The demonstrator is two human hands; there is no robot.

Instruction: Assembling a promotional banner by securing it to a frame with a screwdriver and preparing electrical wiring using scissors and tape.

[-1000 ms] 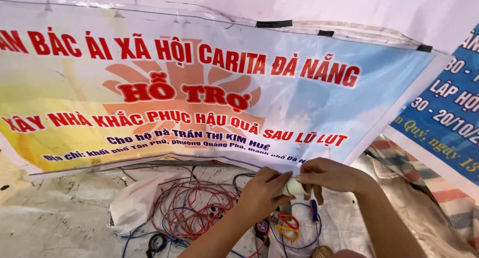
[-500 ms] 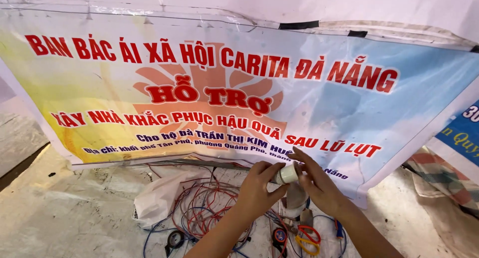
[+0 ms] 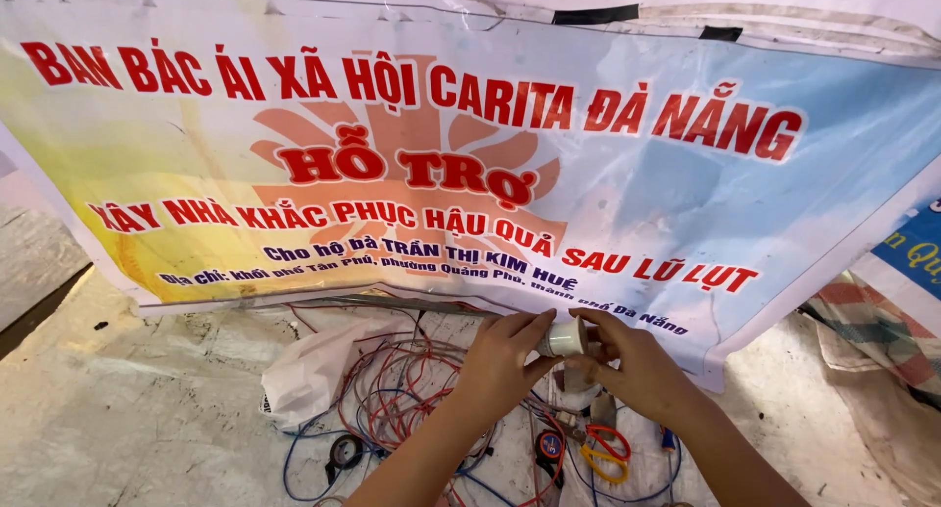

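Small white cylindrical plastic fitting (image 3: 567, 338) pinched between both hands, left hand (image 3: 505, 362) closed on its near end, right hand (image 3: 635, 362) closed on the far end, held just above a concrete floor (image 3: 118, 409). Below the hands, a tangle of red and blue wires (image 3: 402, 399), yellow-and-red-handled scissors (image 3: 606, 453) and a crumpled white plastic bag (image 3: 309, 375) (partly under the wires). Behind, a large printed yellow-and-blue vinyl banner (image 3: 196, 183), hanging close to the knuckles.

L hand (image 3: 502, 358) & R hand (image 3: 637, 365) meet at centre, fingers (image 3: 537, 323) pinched inward, forearms angled up.
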